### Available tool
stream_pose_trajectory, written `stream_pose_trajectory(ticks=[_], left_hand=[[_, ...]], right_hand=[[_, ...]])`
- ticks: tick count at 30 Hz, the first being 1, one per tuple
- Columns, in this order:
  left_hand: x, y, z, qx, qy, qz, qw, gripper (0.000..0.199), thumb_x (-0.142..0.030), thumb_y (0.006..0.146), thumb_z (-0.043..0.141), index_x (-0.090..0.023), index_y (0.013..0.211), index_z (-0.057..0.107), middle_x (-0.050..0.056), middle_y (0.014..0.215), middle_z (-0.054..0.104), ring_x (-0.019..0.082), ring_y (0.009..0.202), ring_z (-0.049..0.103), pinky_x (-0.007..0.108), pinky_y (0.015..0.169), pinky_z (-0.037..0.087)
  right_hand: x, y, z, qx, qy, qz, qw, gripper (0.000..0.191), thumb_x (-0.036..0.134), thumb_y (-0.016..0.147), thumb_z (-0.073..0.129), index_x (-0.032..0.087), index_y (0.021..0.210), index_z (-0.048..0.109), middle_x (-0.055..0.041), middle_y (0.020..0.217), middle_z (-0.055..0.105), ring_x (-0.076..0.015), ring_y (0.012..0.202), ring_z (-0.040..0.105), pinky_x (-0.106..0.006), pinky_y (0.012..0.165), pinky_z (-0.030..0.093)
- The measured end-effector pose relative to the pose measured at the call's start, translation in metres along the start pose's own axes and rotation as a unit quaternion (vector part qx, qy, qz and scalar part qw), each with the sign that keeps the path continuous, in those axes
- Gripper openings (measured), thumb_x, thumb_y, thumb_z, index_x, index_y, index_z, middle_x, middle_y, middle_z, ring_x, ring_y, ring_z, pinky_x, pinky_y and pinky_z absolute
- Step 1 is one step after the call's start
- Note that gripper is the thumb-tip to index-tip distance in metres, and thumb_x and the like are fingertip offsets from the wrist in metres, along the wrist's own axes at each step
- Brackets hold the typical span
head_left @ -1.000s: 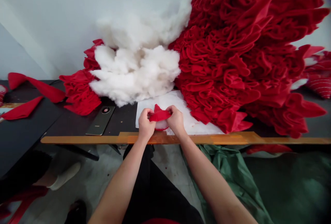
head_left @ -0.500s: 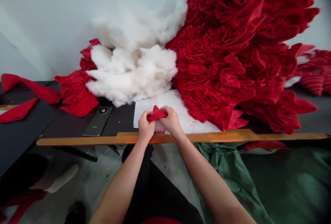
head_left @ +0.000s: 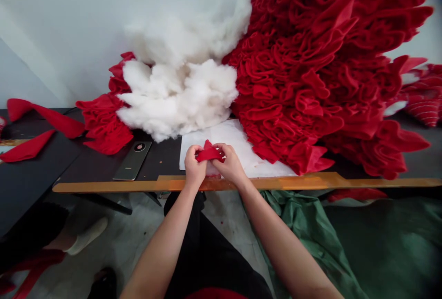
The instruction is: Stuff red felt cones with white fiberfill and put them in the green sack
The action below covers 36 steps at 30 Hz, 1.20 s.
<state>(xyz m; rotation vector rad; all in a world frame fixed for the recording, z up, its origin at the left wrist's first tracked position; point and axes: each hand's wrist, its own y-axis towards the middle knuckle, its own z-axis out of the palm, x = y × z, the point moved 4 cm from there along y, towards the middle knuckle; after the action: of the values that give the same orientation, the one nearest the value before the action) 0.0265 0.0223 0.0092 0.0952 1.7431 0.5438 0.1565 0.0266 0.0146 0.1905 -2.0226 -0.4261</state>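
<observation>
A small red fabric piece [head_left: 209,152] with a pointed tip is held between my two hands, over a white sheet [head_left: 241,147] at the table's front edge. My left hand [head_left: 195,164] pinches its left side. On the right side, my right hand [head_left: 229,162] grips it with curled fingers. The tip points away from me; the lower edge is partly hidden by my fingers. Just beyond lies a heap of white fluffy stuffing [head_left: 183,96]. To the right rises a tall pile of red fabric pieces [head_left: 293,73].
A phone [head_left: 132,161] lies on the dark table left of my hands. Smaller red fabric pieces [head_left: 107,124] are stacked behind it. Brown tape [head_left: 113,186] runs along the front edge. Green cloth [head_left: 304,225] hangs at lower right. Another person's foot [head_left: 88,237] shows at lower left.
The red fabric piece has been turned and spread between my fingers, so it now looks more triangular. My hands stay in nearly the same place; the view has shifted slightly.
</observation>
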Motion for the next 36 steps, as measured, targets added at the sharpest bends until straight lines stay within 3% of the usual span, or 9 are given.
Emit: stream_pose_trajectory(ticks=[6, 12, 17, 20, 23, 26, 30, 33, 36], left_hand=[[-0.005, 0.0, 0.001, -0.044, 0.068, 0.092, 0.992, 0.021, 0.0, 0.063, 0.046, -0.02, 0.067, 0.048, 0.0, 0.072, 0.05, 0.016, 0.071, 0.05, 0.027, 0.066, 0.041], [-0.009, -0.013, -0.013, -0.021, 0.048, 0.084, 0.995, 0.027, -0.012, 0.066, 0.061, -0.02, 0.09, 0.051, 0.004, 0.095, 0.051, 0.017, 0.087, 0.053, 0.029, 0.074, 0.046], [-0.008, -0.017, -0.021, -0.014, 0.042, 0.085, 0.995, 0.012, -0.009, 0.07, 0.052, -0.02, 0.076, 0.053, 0.003, 0.084, 0.052, 0.016, 0.08, 0.053, 0.027, 0.069, 0.045], [-0.008, -0.014, -0.023, -0.027, 0.055, 0.09, 0.994, 0.012, -0.009, 0.07, 0.053, -0.02, 0.076, 0.052, 0.003, 0.085, 0.052, 0.017, 0.082, 0.053, 0.028, 0.071, 0.046], [-0.015, -0.014, -0.02, -0.006, 0.084, 0.132, 0.988, 0.018, -0.008, 0.069, 0.056, -0.02, 0.083, 0.052, 0.006, 0.094, 0.052, 0.02, 0.091, 0.052, 0.031, 0.076, 0.047], [-0.024, -0.017, -0.017, 0.033, 0.107, 0.168, 0.979, 0.025, -0.001, 0.068, 0.049, -0.021, 0.084, 0.052, 0.006, 0.091, 0.054, 0.02, 0.091, 0.053, 0.034, 0.082, 0.046], [-0.032, -0.028, -0.019, 0.111, 0.084, 0.207, 0.968, 0.027, 0.001, 0.07, 0.047, -0.022, 0.082, 0.055, 0.005, 0.091, 0.057, 0.02, 0.091, 0.055, 0.035, 0.085, 0.046], [-0.028, -0.031, -0.02, 0.147, 0.001, 0.158, 0.976, 0.016, -0.016, 0.076, 0.061, -0.022, 0.09, 0.057, 0.007, 0.101, 0.058, 0.022, 0.099, 0.055, 0.037, 0.09, 0.046], [-0.011, -0.024, -0.026, 0.017, -0.161, -0.005, 0.987, 0.028, -0.035, 0.075, 0.066, -0.022, 0.097, 0.054, 0.008, 0.104, 0.056, 0.02, 0.099, 0.056, 0.034, 0.087, 0.048]], right_hand=[[-0.006, -0.001, 0.001, -0.056, -0.059, 0.01, 0.997, 0.021, 0.011, 0.062, 0.046, 0.019, 0.078, 0.055, -0.0033, 0.076, 0.053, -0.0187, 0.072, 0.052, -0.033, 0.07, 0.046], [-0.011, -0.024, -0.011, -0.066, 0.044, 0.021, 0.997, 0.025, 0.024, 0.072, 0.055, 0.019, 0.096, 0.057, -0.0076, 0.093, 0.056, -0.0192, 0.078, 0.057, -0.031, 0.062, 0.051], [-0.013, -0.04, -0.015, -0.104, 0.081, 0.019, 0.991, 0.012, 0.028, 0.083, 0.048, 0.021, 0.087, 0.058, -0.0047, 0.084, 0.059, -0.019, 0.08, 0.058, -0.033, 0.07, 0.052], [-0.012, -0.043, -0.012, -0.111, 0.092, 0.019, 0.989, 0.016, 0.031, 0.083, 0.051, 0.021, 0.094, 0.055, -0.0064, 0.092, 0.057, -0.0194, 0.086, 0.057, -0.033, 0.07, 0.053], [-0.009, -0.043, -0.007, -0.09, 0.067, -0.003, 0.994, 0.031, 0.028, 0.076, 0.059, 0.021, 0.106, 0.053, -0.009, 0.103, 0.055, -0.0215, 0.094, 0.056, -0.035, 0.075, 0.053], [-0.01, -0.043, -0.003, -0.073, 0.026, -0.018, 0.997, 0.024, 0.016, 0.074, 0.05, 0.021, 0.097, 0.056, -0.0075, 0.094, 0.058, -0.0219, 0.09, 0.057, -0.04, 0.082, 0.05], [-0.019, -0.044, -0.005, -0.083, 0.046, 0.008, 0.995, 0.032, 0.01, 0.065, 0.044, 0.021, 0.093, 0.055, -0.0076, 0.094, 0.058, -0.0219, 0.089, 0.057, -0.038, 0.078, 0.051], [-0.023, -0.045, -0.005, -0.064, 0.118, 0.054, 0.989, 0.031, 0.014, 0.065, 0.045, 0.021, 0.094, 0.054, -0.0062, 0.093, 0.059, -0.0198, 0.081, 0.058, -0.034, 0.07, 0.051], [-0.02, -0.043, -0.008, -0.087, 0.189, 0.106, 0.972, 0.017, 0.021, 0.067, 0.048, 0.021, 0.084, 0.052, -0.0016, 0.075, 0.057, -0.016, 0.062, 0.053, -0.029, 0.056, 0.046]])
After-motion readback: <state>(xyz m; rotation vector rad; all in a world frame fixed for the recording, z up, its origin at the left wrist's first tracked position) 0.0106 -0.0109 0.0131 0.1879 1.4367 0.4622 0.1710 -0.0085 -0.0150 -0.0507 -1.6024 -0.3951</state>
